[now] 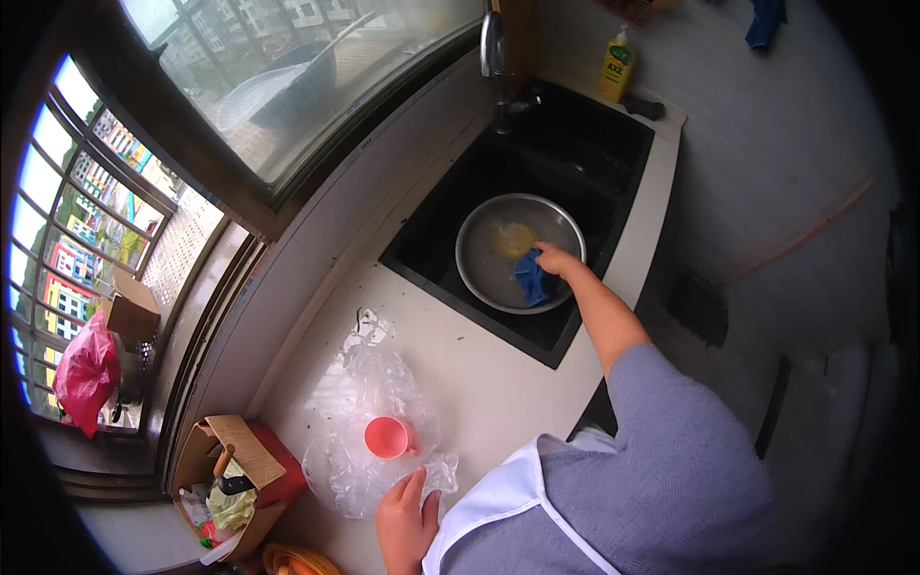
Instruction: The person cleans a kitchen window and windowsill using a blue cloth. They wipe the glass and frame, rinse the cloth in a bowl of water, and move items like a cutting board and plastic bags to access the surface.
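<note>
My right hand (555,259) grips a blue cloth (532,279) inside a round metal basin (477,282). The basin sits in the near bowl of a black double sink (424,243) and appears to hold water. A yellowish patch (512,239) shows in it, too unclear to name. Over the counter, my left hand (407,521) has its fingers apart and holds nothing. It is nearest to a clear plastic bag (392,381) spread flat. On that plastic stands a pink cup (388,437), its handle towards the lower right.
A chrome faucet (493,54) rises behind the sink. Yellow AXE dish soap (616,68) stands at the far corner, beside a dark object (643,108). At lower left, a cardboard box (248,449) holds assorted items near an orange basket (298,559). A window frame (266,215) borders the counter.
</note>
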